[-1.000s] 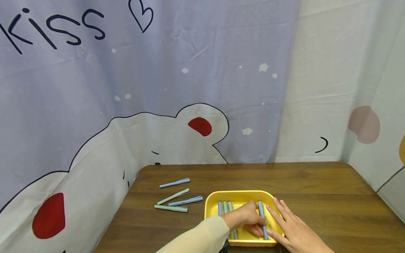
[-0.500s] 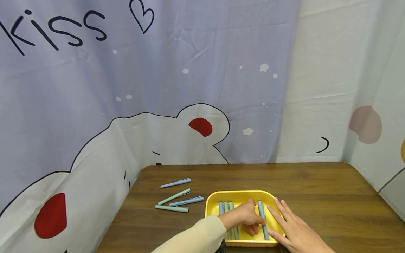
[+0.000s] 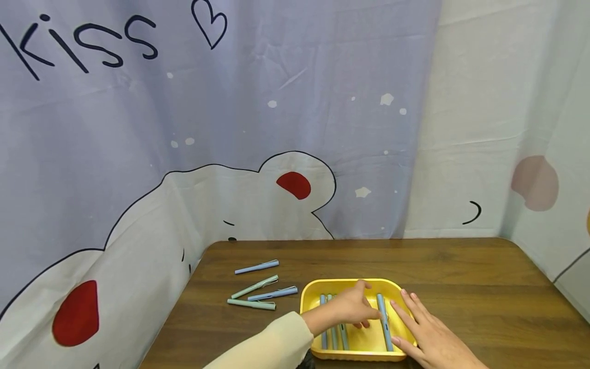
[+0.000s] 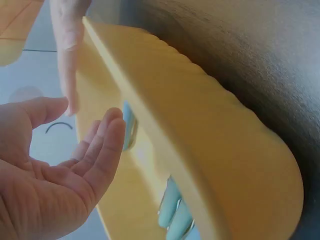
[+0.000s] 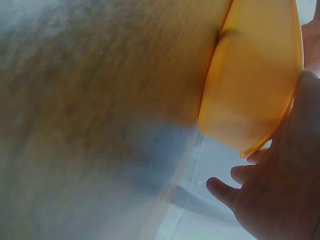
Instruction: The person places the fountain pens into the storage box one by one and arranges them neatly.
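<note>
A yellow tray (image 3: 359,355) holds a blue pen (image 3: 384,323) on its right side. Along its left side lie another blue pen (image 3: 323,341) and two green pens (image 3: 343,336), partly covered by my left arm. My left hand (image 3: 352,306) hovers inside the tray, left of the right-hand blue pen. In the left wrist view, this hand (image 4: 55,185) has thumb and fingers apart, with nothing between them. My right hand (image 3: 433,335) rests at the tray's right rim, its fingers spread and straight.
On the wooden table (image 3: 461,271), left of the tray, lie two loose blue pens (image 3: 273,293) and two loose green pens (image 3: 251,304). A patterned curtain (image 3: 295,102) hangs behind the table's back edge.
My left hand has let go of the right-hand blue pen and lifted back to the left, its fingers opening. That pen stays in the tray. My right hand keeps its place.
</note>
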`<action>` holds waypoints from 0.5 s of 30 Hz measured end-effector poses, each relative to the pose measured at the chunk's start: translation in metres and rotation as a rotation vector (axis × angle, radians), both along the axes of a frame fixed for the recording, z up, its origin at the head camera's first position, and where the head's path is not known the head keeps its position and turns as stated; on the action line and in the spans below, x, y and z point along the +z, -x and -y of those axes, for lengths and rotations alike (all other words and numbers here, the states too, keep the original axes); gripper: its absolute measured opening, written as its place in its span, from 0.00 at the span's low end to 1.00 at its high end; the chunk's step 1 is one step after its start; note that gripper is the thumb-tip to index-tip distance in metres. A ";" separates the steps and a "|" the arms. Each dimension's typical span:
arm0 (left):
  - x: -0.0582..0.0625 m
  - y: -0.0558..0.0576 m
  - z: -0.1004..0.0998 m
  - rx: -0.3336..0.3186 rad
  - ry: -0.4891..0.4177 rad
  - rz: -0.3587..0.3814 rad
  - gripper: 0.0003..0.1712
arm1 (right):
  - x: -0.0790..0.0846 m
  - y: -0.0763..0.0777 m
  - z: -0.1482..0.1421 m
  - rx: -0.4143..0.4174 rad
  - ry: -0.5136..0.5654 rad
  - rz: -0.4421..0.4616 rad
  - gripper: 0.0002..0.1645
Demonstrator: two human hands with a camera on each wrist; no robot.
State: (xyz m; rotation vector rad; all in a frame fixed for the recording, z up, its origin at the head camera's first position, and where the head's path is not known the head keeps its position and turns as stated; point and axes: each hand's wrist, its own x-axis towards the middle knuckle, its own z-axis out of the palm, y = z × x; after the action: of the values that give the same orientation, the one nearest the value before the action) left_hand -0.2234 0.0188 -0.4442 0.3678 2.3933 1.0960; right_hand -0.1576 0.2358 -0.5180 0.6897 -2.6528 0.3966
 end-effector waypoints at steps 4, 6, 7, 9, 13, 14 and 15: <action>0.006 -0.001 0.014 -0.085 0.003 -0.071 0.38 | -0.001 0.000 0.000 0.007 -0.006 -0.011 0.42; 0.009 -0.001 0.021 -0.118 0.004 -0.107 0.38 | -0.001 0.001 -0.001 0.008 -0.005 -0.012 0.42; 0.011 -0.001 0.025 -0.127 0.002 -0.119 0.38 | -0.001 0.001 -0.001 0.008 -0.005 -0.010 0.42; 0.014 -0.002 0.031 -0.143 -0.014 -0.148 0.38 | -0.001 0.000 -0.001 0.007 0.001 0.005 0.41; 0.022 -0.004 0.046 -0.186 -0.057 -0.194 0.37 | 0.001 0.000 -0.001 -0.003 0.024 0.066 0.41; 0.024 -0.004 0.050 -0.197 -0.059 -0.209 0.37 | 0.002 0.000 -0.001 -0.004 0.028 0.078 0.41; 0.026 -0.004 0.055 -0.208 -0.058 -0.223 0.37 | 0.002 0.001 -0.001 -0.006 0.030 0.090 0.41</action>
State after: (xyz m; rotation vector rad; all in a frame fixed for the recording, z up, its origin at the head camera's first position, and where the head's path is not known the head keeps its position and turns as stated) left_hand -0.2193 -0.0361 -0.4184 0.7776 2.4479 1.0779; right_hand -0.1582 0.2365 -0.5159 0.6700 -2.7266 0.4750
